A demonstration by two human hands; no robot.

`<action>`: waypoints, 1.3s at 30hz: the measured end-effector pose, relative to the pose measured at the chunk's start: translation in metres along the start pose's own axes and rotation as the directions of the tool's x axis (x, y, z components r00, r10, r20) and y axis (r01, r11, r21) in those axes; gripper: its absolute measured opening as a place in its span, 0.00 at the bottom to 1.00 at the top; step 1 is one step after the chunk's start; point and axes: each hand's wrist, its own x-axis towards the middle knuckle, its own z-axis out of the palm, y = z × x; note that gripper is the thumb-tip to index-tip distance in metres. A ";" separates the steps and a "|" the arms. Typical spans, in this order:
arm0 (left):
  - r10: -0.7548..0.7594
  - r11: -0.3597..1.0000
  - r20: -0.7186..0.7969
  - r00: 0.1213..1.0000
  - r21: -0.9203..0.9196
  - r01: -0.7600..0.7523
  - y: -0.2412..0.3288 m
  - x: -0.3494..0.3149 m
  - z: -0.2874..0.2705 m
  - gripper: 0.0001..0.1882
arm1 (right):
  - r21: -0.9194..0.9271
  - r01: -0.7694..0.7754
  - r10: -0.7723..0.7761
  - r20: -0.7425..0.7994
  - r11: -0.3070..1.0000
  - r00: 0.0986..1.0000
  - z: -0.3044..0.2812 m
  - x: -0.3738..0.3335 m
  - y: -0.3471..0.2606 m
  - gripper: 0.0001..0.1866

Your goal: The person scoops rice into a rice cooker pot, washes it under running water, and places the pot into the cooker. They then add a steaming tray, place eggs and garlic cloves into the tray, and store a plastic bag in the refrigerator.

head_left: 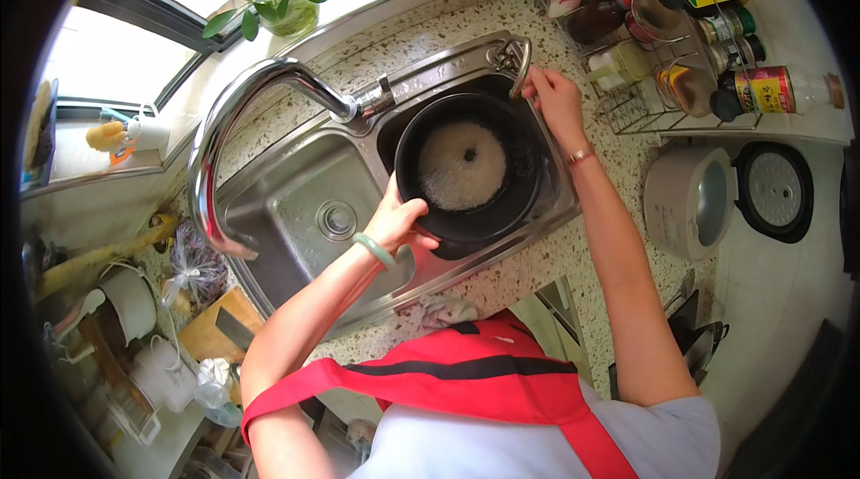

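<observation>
One slip of my left fingers (417, 211), gripping this black pot (515, 188), could spill rice (448, 176) while right fingers (540, 85) pinch the metal tap (525, 60)!

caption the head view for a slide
Left hand grips black pot of pale grains, right hand at metal fitting.

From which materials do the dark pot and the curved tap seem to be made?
The dark pot: probably metal with a dark coating, since its inside looks smooth and black with a soft sheen. The curved tap: polished, likely chromed metal, shown by its mirror-like streaks.
</observation>
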 end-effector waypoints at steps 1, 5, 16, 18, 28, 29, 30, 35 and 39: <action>0.025 1.000 -0.005 1.000 -0.011 -0.025 -0.004 -0.013 -0.004 0.35 | 0.059 0.022 -0.024 0.026 0.998 0.999 -0.008 -0.020 -0.007 0.17; -0.030 0.996 0.005 1.000 -0.081 0.031 -0.023 -0.060 -0.004 0.27 | 0.079 0.061 -0.071 0.134 0.995 0.988 -0.034 -0.101 -0.042 0.16; 0.087 0.996 -0.101 0.991 -0.015 -0.089 -0.038 -0.178 -0.003 0.23 | 0.078 0.264 -0.274 0.209 0.961 0.939 -0.038 -0.208 -0.067 0.12; 0.089 0.995 -0.152 0.984 -0.025 -0.094 -0.046 -0.198 -0.004 0.23 | 0.129 0.278 -0.301 0.224 0.952 0.927 -0.026 -0.222 -0.067 0.11; 0.110 0.994 -0.056 0.992 0.002 -0.110 -0.061 -0.216 -0.013 0.30 | 0.143 0.215 -0.237 0.158 0.966 0.959 -0.024 -0.273 -0.059 0.08; 0.108 0.994 -0.010 0.994 0.012 -0.108 -0.056 -0.214 -0.011 0.30 | 0.155 0.211 -0.231 0.125 0.965 0.965 -0.029 -0.275 -0.061 0.09; 0.096 0.995 0.032 0.995 0.027 -0.097 -0.055 -0.213 -0.008 0.30 | 0.173 0.198 -0.216 0.091 0.965 0.972 -0.034 -0.281 -0.061 0.09; 0.048 0.995 0.116 0.992 0.078 -0.057 -0.063 -0.204 -0.005 0.25 | 0.200 0.184 -0.192 0.021 0.962 0.981 -0.051 -0.308 -0.047 0.09; -0.001 0.984 0.195 0.981 0.175 -0.034 -0.048 -0.195 0.027 0.28 | 0.260 0.087 -0.068 -0.080 0.962 0.994 -0.078 -0.323 -0.030 0.10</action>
